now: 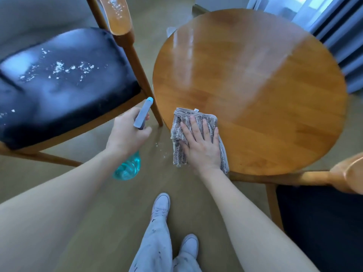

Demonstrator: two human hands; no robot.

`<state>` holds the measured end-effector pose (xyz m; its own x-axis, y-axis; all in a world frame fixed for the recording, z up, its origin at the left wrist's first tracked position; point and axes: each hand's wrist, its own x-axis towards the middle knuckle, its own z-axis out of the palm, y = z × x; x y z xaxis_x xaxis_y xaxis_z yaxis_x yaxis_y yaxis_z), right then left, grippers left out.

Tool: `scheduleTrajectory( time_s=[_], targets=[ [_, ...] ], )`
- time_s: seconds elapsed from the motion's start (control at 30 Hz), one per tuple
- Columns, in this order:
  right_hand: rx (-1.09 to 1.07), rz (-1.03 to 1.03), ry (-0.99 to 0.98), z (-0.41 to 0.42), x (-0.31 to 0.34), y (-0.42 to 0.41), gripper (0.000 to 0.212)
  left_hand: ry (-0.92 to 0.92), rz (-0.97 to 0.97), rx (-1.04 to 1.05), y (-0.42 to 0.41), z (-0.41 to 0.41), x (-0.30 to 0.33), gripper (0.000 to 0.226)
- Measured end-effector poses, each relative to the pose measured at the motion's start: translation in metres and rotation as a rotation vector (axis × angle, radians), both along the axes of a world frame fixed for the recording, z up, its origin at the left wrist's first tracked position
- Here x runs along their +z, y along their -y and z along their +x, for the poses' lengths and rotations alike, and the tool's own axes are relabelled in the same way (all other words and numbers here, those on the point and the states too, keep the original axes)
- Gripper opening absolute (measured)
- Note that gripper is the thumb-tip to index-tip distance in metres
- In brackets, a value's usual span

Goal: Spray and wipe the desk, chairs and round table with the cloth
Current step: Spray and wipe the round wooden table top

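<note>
The right hand (200, 142) lies flat, fingers straight, pressing the cloth (188, 134) onto the near-left edge of the table (265, 85), just below the middle of the frame. Part of the cloth hangs over the rim. The left hand (127, 132) is wrapped around the neck of the bottle (133, 154), held off the table to the left, nozzle pointing up toward the chair (64, 79) in the upper left.

The step in hand looks to be wiping the tabletop. A pale sheen runs across the far left half of the wood, perhaps wet spray or only window glare; I can't tell which. To do it well, I'd keep the palm flat and sweep in overlapping passes from this near edge out to the far rim by the curtains (337, 32) at upper right, folding the hanging part under so it doesn't drag.

White flecks sit on the chair's dark seat and on its armrest (117, 14) at top, and a few on the floor (163, 150) by the table's edge. The chair still wants its turn, I'd say. A second chair (314, 203) shows at lower right.
</note>
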<state>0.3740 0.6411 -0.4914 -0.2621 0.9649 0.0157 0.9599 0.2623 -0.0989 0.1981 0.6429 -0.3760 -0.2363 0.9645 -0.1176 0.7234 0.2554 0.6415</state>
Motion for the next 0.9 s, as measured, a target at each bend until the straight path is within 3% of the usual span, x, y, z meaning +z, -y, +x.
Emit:
scheduleTrajectory(
  time_s=[0.13, 0.23, 0.37, 0.5, 0.77, 0.9],
  targets=[
    [-0.133, -0.037, -0.01, 0.03, 0.004, 0.007, 0.053, 0.038, 0.007, -0.061, -0.009, 0.021, 0.002, 0.012],
    [-0.2, -0.125, 0.008, 0.045, 0.013, 0.006, 0.056, 0.063, 0.024, -0.089, -0.017, 0.034, 0.005, 0.031],
    [-0.272, -0.209, 0.017, 0.065, 0.013, 0.003, 0.06, 0.058, 0.031, -0.122, -0.03, 0.04, 0.011, 0.015],
    [-0.395, -0.258, 0.056, 0.082, 0.017, -0.008, 0.053, 0.047, 0.02, -0.129, -0.042, 0.041, 0.015, 0.019],
    [-0.607, -0.249, 0.005, 0.04, 0.019, -0.016, 0.056, 0.04, 0.016, -0.066, -0.04, 0.026, 0.018, 0.02],
    [-0.6, -0.243, -0.006, 0.016, 0.02, -0.023, 0.056, 0.021, 0.019, -0.006, -0.03, 0.005, 0.014, 0.018]
  ],
)
